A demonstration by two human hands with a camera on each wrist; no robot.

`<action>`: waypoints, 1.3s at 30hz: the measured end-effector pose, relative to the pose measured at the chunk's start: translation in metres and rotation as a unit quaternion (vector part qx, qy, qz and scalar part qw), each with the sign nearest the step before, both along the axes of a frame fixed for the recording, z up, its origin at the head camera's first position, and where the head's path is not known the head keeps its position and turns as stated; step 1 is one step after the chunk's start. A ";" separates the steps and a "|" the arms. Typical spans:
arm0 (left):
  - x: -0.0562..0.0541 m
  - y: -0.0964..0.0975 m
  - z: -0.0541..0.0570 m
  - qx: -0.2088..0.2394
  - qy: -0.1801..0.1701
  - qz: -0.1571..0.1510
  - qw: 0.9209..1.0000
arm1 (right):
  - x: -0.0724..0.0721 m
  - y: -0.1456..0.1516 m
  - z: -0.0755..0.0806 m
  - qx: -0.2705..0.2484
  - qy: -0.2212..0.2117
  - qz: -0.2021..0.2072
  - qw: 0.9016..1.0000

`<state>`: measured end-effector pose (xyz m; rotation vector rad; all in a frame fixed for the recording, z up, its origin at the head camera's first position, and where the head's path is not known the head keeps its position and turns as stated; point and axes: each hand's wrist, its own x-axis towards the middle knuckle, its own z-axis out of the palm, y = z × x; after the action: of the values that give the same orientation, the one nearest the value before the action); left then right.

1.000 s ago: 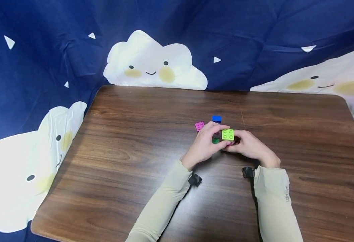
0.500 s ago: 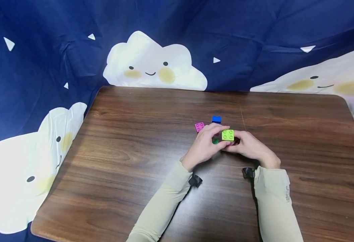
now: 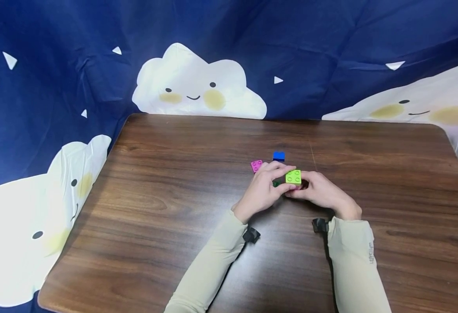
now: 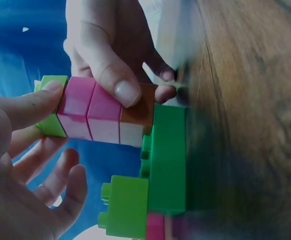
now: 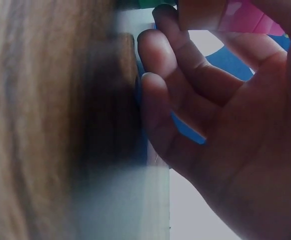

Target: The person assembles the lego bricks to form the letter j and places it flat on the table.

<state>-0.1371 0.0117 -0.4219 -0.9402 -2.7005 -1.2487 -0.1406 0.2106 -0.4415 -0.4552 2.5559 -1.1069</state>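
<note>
A small tower of building bricks stands between the hands: a lime brick [image 3: 293,177] on top, two pink bricks [image 4: 90,109] under it, then an orange-brown brick [image 4: 137,107]. Below these, a long green brick [image 4: 168,157] lies at the table. My left hand [image 3: 258,193] pinches the lime brick between thumb and fingers. From the other side, my right hand [image 3: 326,191] grips the tower lower down, its thumb over the pink and brown bricks. Another light green brick [image 4: 128,206] shows near the long one; whether they are joined I cannot tell.
Behind the left hand, a magenta brick [image 3: 256,166] and a blue brick [image 3: 279,156] lie on the brown wooden table [image 3: 154,195]. A dark blue cloth [image 3: 299,39] printed with clouds hangs along the table's back and left edges.
Both hands keep their hold on the tower, with hardly any motion. The whole head view has shifted slightly down and left.
</note>
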 end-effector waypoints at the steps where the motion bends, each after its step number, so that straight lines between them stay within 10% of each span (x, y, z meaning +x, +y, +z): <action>1: 0.000 0.000 0.000 -0.008 0.004 0.000 1.000 | 0.000 0.000 0.000 0.001 0.000 0.000 1.000; 20: 0.002 -0.001 0.005 -0.113 0.079 0.012 0.990 | 0.001 -0.001 0.003 0.000 0.000 -0.001 1.000; 39: 0.000 -0.002 0.004 -0.088 0.003 0.007 0.996 | 0.002 -0.002 0.002 0.001 -0.006 -0.007 1.000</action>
<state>-0.1376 0.0095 -0.4177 -0.9366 -2.8455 -1.0160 -0.1390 0.2082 -0.4392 -0.4312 2.5537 -1.1079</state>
